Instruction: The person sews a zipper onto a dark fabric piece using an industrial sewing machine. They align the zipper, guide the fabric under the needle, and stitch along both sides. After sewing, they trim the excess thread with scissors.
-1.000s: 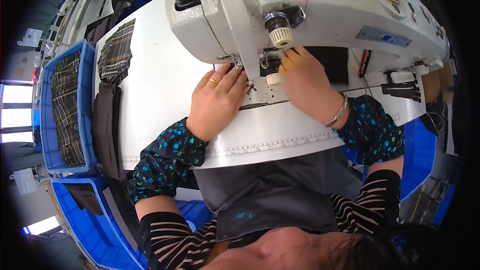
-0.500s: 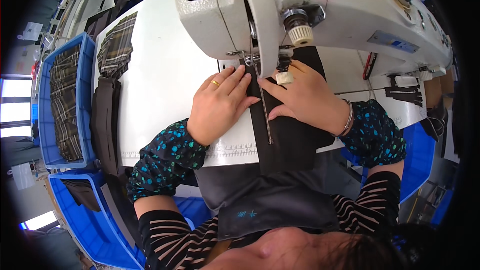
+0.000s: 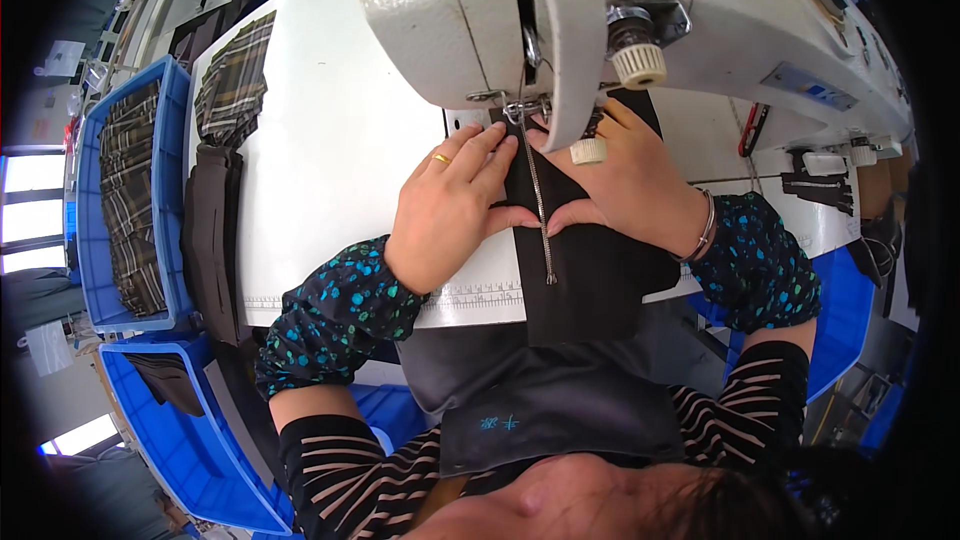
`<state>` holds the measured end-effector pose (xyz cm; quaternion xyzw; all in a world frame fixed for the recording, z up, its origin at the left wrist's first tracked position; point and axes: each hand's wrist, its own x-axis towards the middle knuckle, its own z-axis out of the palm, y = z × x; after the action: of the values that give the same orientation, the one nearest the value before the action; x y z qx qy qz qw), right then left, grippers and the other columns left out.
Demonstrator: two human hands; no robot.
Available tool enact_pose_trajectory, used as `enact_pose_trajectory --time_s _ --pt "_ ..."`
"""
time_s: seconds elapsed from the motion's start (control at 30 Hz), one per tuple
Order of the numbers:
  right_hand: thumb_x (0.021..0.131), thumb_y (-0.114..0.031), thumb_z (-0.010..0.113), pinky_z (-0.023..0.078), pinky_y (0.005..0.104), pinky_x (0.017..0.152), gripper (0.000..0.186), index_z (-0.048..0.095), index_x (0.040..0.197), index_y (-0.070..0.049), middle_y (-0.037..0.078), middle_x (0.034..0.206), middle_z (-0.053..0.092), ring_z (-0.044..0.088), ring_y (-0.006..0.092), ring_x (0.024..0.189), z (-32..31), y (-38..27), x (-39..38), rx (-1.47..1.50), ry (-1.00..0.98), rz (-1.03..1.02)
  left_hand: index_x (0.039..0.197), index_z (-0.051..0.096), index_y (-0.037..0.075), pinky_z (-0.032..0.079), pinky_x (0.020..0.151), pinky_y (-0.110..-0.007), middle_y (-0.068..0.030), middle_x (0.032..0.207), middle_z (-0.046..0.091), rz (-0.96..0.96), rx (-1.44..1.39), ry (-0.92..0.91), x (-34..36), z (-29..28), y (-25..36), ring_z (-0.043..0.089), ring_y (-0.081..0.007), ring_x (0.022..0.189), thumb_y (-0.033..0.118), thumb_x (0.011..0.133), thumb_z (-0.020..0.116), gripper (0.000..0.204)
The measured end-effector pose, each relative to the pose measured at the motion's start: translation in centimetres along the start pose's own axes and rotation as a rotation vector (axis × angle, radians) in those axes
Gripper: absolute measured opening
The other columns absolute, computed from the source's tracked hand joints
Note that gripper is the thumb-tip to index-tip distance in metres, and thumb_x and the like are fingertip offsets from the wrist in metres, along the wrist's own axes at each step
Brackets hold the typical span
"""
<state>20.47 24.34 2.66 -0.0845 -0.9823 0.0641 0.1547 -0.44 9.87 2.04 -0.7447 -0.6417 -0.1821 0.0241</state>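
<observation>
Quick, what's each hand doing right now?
Left hand: open, touching dark fabric beside the zipper.
Right hand: open, resting on the same fabric, partly hidden.

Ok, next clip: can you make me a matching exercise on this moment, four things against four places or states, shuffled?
1. Left hand
2. Right hand
3. Zipper
4. Red-and-black tool

A. Lies lengthwise on the dark fabric
B. Has a metal bangle at its wrist
C. Lies on the white tabletop, under the machine's arm
D. Wears a gold-coloured ring

Pairs: 1-D, 2-B, 3-A, 4-C
</observation>
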Motion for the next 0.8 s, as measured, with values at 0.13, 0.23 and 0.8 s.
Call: enact_pose_trajectory --time_s 0.13,0.23,0.8 --pt "0.062 -0.060 0.085 0.047 0.0545 0.112 0.075 0.074 0.111 -0.005 0.012 0.118 0.069 0.060 0.0350 0.129 0.3 0.1 0.1 -0.010 0.062 -0.030 0.137 0.068 0.004 0.052 0.106 -0.042 -0.0099 0.141 0.067 -0.004 -0.028 -0.009 0.1 -0.1 0.0 0.062 -0.0309 0.131 0.053 0.075 0.081 0.081" --pt "0.062 -0.060 0.084 0.047 0.0548 0.112 0.076 0.074 0.113 -0.005 0.012 0.118 0.069 0.060 0.0345 0.130 0.3 -0.2 0.2 -0.026 0.069 -0.017 0.137 0.068 0.005 0.052 0.106 -0.042 -0.0081 0.141 0.067 0.040 0.010 -0.006 0.6 -0.5 -0.1 0.064 -0.0305 0.127 0.054 0.074 0.081 0.081" --pt "0.064 -0.061 0.083 0.045 0.0543 0.114 0.078 0.073 0.117 -0.005 0.011 0.115 0.070 0.061 0.0351 0.129 0.3 0.0 0.4 -0.024 0.053 -0.017 0.132 0.073 0.010 0.051 0.103 -0.041 -0.0018 0.137 0.070 0.039 0.060 0.016 1.1 -0.9 -0.5 0.065 -0.0278 0.123 0.056 0.072 0.083 0.077"
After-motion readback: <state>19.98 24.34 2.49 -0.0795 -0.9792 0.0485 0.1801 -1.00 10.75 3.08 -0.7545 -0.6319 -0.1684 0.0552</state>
